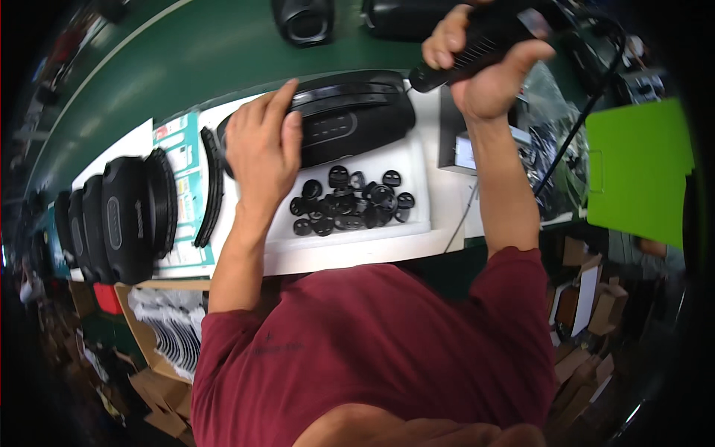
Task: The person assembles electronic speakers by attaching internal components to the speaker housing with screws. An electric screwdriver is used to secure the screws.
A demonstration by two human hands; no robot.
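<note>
Two hands are engaged: the black housing [350,123] is pinned flat on the white tray [417,223] by the left hand [262,145], apparently for steadiness, while a corded driver [484,41] is gripped by the right hand [488,71] just right of the housing. Small black caps [354,203] are heaped below the housing, within reach.

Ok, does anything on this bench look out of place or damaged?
Nothing stands out. The left hand rests on the black casing, the right hand holds a black power tool, and the small black parts sit heaped on the white tray.
</note>
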